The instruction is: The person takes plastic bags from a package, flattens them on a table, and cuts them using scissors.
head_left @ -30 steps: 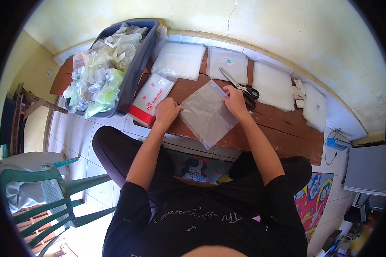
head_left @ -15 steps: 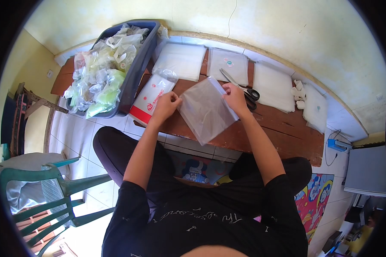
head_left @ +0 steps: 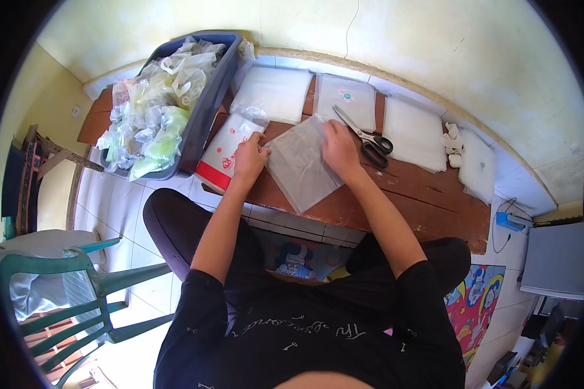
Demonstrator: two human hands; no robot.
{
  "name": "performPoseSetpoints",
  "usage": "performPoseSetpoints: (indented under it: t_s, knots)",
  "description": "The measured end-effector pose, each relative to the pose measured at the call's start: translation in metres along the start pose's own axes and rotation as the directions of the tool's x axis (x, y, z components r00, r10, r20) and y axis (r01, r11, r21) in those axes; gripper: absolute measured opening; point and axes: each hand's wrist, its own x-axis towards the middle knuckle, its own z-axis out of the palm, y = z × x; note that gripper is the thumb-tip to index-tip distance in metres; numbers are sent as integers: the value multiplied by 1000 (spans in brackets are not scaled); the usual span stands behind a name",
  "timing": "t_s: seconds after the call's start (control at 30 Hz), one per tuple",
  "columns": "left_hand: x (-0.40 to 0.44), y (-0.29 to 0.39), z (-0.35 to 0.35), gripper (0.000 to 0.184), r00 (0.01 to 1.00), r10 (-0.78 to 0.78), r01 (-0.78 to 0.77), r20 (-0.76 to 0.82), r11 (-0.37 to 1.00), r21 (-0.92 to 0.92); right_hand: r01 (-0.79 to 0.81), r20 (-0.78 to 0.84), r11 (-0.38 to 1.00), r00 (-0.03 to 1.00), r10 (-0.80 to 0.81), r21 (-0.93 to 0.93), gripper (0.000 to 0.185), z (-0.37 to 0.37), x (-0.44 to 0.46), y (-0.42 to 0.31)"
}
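Note:
A clear plastic bag (head_left: 298,170) lies at a slant near the front edge of the brown wooden table. Its left corner is at the fingertips of my left hand (head_left: 250,157), which is closed in a pinch. My right hand (head_left: 339,150) is on the bag's right side, fingers curled together along that edge. Black-handled scissors (head_left: 374,144) lie just right of my right hand, blades pointing up and left. A white and red printed packet (head_left: 222,152) is beside and partly behind my left hand.
Stacks of clear plastic bags (head_left: 272,94) line the table's back (head_left: 415,133). A dark bin (head_left: 207,107) full of bagged items stands at left. White strips (head_left: 452,138) lie at right. A green chair (head_left: 78,272) stands on the floor at left.
My right hand has moved left and up along the bag. The bag's right-hand flap, which stuck out before, is now folded in and the bag looks narrower. My left hand shifted slightly.

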Motion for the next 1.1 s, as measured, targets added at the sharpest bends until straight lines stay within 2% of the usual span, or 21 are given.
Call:
performPoseSetpoints:
  t_s: [0.07, 0.1, 0.17, 0.27, 0.4, 0.47, 0.57, 0.87, 1.0, 1.03, 1.07, 1.1]
  knots:
    - [-1, -1, 0, 32, 999, 25, -26, -25, 999, -31, 187, -4, 972, 982, -188, 145, 40, 6, 0, -13]
    - [-1, -2, 0, 32, 999, 24, -25, -25, 999, -29, 186, -4, 971, 982, -187, 147, 40, 12, -1, -15]
    - [1, -5, 0, 32, 1000, -4, 4, -9, 999, -49, 235, 126, 968, 962, -244, 86, 46, 22, -1, -20]
    - [5, -15, 3, 32, 999, -47, 48, 4, 996, -73, 206, 215, 978, 955, -202, 2, 50, 36, -3, -17]
    - [6, -18, 0, 29, 998, -69, 69, 2, 992, -107, 207, 218, 978, 956, -197, -26, 50, 38, -4, -13]
    - [7, -19, -1, 28, 993, -114, 112, 3, 971, -213, 214, 199, 976, 959, -202, -45, 50, 39, -3, -9]
    - [7, -20, 1, 24, 987, -161, 155, -2, 955, -254, 217, 195, 975, 959, -207, -34, 50, 34, -2, -7]
    - [8, -29, 4, 21, 986, -160, 142, -41, 951, -275, 242, 204, 967, 953, -223, -77, 52, 33, -5, -12]
    - [-6, -3, -9, 25, 978, -177, 149, -108, 963, -226, 249, 212, 964, 951, -225, -91, 53, 33, -6, -13]
    - [-11, -5, -4, 29, 964, -7, -22, -264, 994, -104, 252, 211, 962, 951, -227, -101, 53, 34, -6, -12]
    - [-16, -7, 1, 34, 903, 176, -174, -391, 984, 43, 256, 210, 960, 950, -230, -109, 52, 35, -6, -12]
    - [-22, -4, 6, 34, 903, 176, -172, -392, 984, 45, 258, 210, 960, 950, -232, -106, 52, 34, -6, -12]
